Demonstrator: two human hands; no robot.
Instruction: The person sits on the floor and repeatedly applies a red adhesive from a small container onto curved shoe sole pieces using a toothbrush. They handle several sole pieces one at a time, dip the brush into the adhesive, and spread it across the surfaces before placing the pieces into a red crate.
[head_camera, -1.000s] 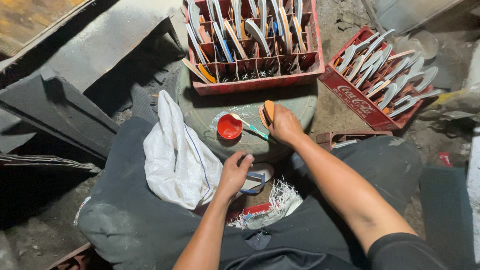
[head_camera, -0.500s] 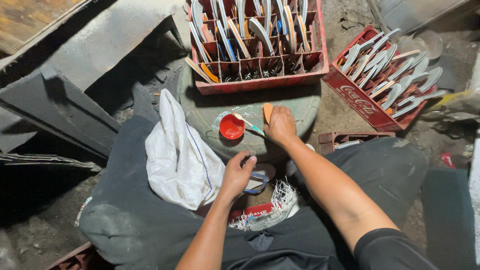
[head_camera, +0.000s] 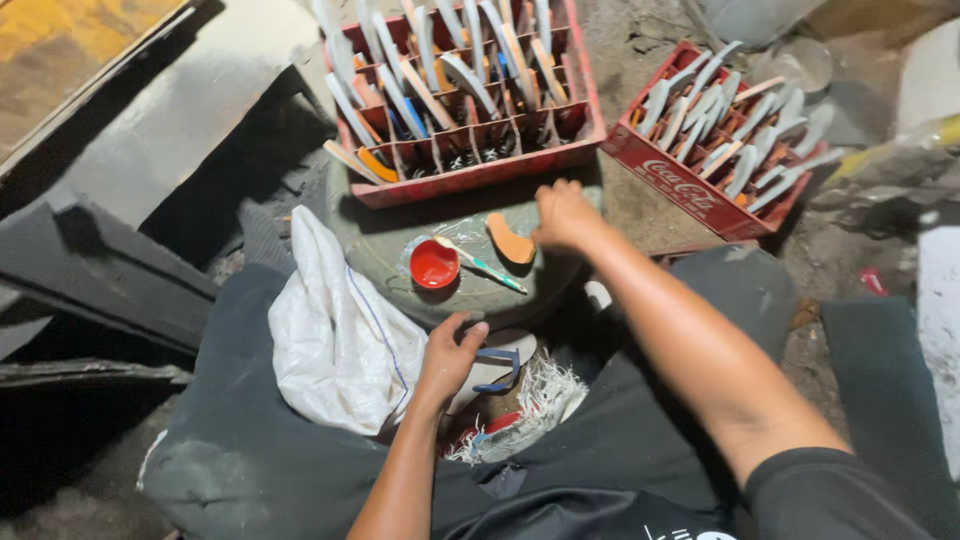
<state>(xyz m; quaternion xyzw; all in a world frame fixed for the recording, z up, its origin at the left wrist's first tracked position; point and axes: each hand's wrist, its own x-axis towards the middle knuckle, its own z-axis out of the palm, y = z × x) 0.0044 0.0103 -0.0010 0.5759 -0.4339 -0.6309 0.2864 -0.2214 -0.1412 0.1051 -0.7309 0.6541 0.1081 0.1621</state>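
The left hand (head_camera: 447, 360) gripped a blue-strapped sandal (head_camera: 497, 368); the right hand (head_camera: 565, 215), loosely curled and holding nothing, hovered beside an orange sole (head_camera: 510, 240). A careless sweep could have tipped the red glue lid (head_camera: 434, 265) nearby.

Two red plastic bottle crates stood on the dirt floor ahead of the seated worker. The larger crate (head_camera: 470, 175), square-celled and packed with pale sandal soles, sat top centre. The smaller crate (head_camera: 690, 185), set at an angle to its right, carried a white logo label (head_camera: 680, 186) along its near side wall. A crumpled white woven sack (head_camera: 335, 335) lay left of centre on dark sheeting, just beside the left hand. No signs or screens appeared.
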